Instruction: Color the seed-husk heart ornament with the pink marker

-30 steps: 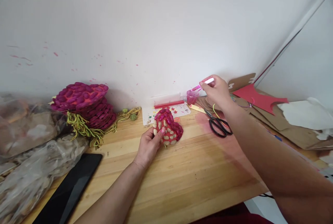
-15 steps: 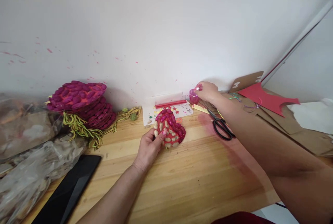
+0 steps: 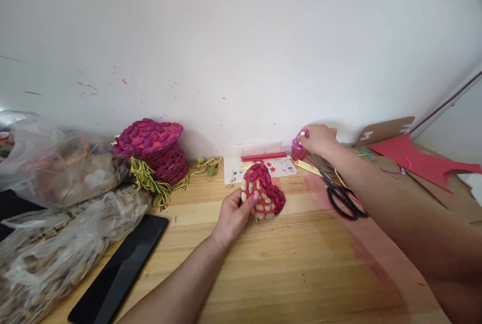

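1. Wood worktop [image 3: 301, 274] of pale planks, with a pink stain spreading at three o'clock of the heart [image 3: 265, 193]; a white wall [image 3: 241, 37] flecked with pink closes it off at twelve o'clock. If the pot tipped, I judge the stain would grow
2. Clear plastic bags [image 3: 60, 203] of pale shells crowd nine o'clock, with a black tablet [image 3: 120, 268] lying flat just beside them at seven; a splash or a sliding bag could foul its screen
3. Red card [image 3: 422, 163] and brown cardboard [image 3: 384, 128] lie at two o'clock, near the wall
4. A stack of magenta shell-covered pieces [image 3: 152, 148] trailing yellow-green cords [image 3: 150, 186] sits at ten o'clock
5. The right hand [image 3: 320, 138] reaches out to one o'clock, its fingers bunched at the pot; whether its grip pinches anything I cannot tell. A knock from here looks the likeliest way to upset the pot
6. The left hand [image 3: 233, 216] has its grip clenched on the heart's left edge, tilting it up off the worktop; wet colour could smear under the thumb
7. Black scissors [image 3: 344, 196] lie under the right forearm, where a sleeve-low move might snag them
8. The heart, red and studded with shells, stands at the middle
9. The small pink pot [image 3: 298, 149] stands against the wall
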The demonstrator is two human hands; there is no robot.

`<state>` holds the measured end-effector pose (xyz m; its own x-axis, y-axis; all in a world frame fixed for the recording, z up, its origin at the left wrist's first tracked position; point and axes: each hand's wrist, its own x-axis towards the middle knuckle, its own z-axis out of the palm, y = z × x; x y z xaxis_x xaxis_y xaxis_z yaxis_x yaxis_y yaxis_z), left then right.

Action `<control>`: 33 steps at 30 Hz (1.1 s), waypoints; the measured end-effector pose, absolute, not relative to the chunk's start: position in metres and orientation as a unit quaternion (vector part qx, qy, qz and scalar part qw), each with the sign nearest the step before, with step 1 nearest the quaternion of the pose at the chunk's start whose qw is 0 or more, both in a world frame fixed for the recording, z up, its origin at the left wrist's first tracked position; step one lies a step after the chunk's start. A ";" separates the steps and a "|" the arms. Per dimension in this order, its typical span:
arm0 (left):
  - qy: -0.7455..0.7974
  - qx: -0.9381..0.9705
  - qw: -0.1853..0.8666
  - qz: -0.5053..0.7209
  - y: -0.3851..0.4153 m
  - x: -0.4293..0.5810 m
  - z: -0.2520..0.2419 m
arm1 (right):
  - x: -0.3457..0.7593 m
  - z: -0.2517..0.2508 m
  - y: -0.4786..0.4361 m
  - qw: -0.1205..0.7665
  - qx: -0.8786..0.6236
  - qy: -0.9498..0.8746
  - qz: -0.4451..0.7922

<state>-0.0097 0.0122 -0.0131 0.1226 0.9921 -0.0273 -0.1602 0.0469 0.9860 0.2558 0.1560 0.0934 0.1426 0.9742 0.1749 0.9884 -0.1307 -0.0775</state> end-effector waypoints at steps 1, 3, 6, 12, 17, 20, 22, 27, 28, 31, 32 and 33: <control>0.437 0.477 0.579 0.497 0.012 -0.009 -0.012 | 0.256 0.093 0.157 0.084 -0.752 -0.652 -0.043; 0.439 0.475 0.580 0.496 0.011 -0.009 -0.011 | 0.257 0.090 0.156 0.076 -0.755 -0.649 -0.045; 0.435 0.471 0.582 0.500 0.011 -0.009 -0.011 | 0.259 0.087 0.153 0.072 -0.758 -0.647 -0.048; 0.426 0.475 0.584 0.502 0.012 -0.010 -0.012 | 0.260 0.087 0.147 0.101 -0.750 -0.651 -0.061; 0.421 0.472 0.589 0.503 0.012 -0.008 -0.009 | 0.264 0.089 0.145 0.139 -0.737 -0.659 -0.056; 0.423 0.472 0.586 0.504 0.012 -0.008 -0.009 | 0.267 0.094 0.133 0.253 -0.730 -0.633 -0.055; 0.423 0.477 0.587 0.500 0.012 -0.008 -0.009 | 0.265 0.095 0.117 0.385 -0.698 -0.604 0.001; 0.418 0.467 0.596 0.502 0.010 -0.008 -0.010 | 0.233 0.081 0.063 0.591 -0.529 -0.544 0.273; 0.415 0.465 0.601 0.500 0.009 -0.008 -0.010 | 0.224 0.077 0.054 0.598 -0.503 -0.551 0.293; 0.403 0.471 0.613 0.491 0.007 -0.007 -0.009 | 0.198 0.065 0.035 0.621 -0.462 -0.559 0.297; 0.400 0.475 0.614 0.488 0.006 -0.007 -0.009 | 0.192 0.061 0.031 0.630 -0.457 -0.557 0.290; 0.398 0.478 0.615 0.485 0.005 -0.007 -0.009 | 0.187 0.058 0.027 0.632 -0.459 -0.559 0.280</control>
<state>-0.0072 0.0054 -0.0087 0.2137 0.9766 -0.0252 -0.2160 0.0724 0.9737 0.1865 0.0274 0.0578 0.2190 0.8663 0.4490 0.1595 0.4222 -0.8924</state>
